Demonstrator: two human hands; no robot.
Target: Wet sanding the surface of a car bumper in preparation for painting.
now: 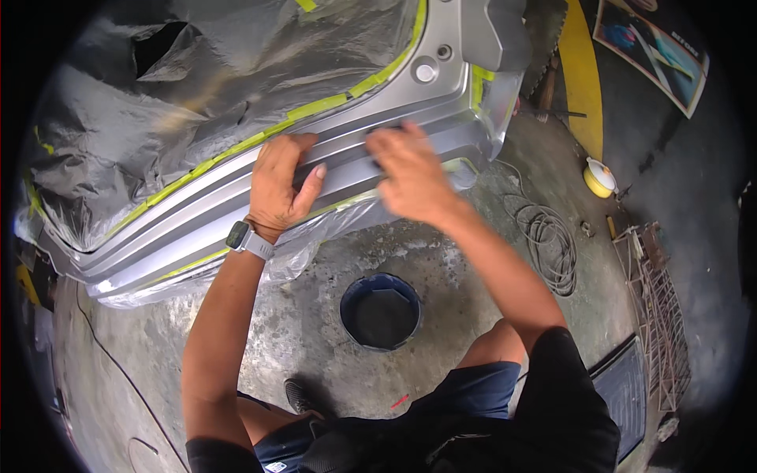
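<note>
A silver car door sill (189, 217) with ridges along its length runs from lower left to upper right. My left hand (280, 180) lies on it, fingers over the ridges and thumb apart, holding nothing. To its right, my right hand (412, 172) is smeared by motion over the same sill, its fingers curled and pressed down. Something dark shows beneath those fingers; its kind is too blurred to tell. Yellow-green masking tape (315, 106) borders the sill, holding grey plastic sheeting (260, 55) over the car's opening. More clear plastic (292, 256) hangs along the lower edge.
A dark round bucket (347, 319) stands on the concrete floor between me and the car. To the right lie a coiled hose or cable (544, 248), a yellow-and-white round object (599, 179) and a rusty metal frame (658, 315). A dark cable (118, 366) crosses the left floor.
</note>
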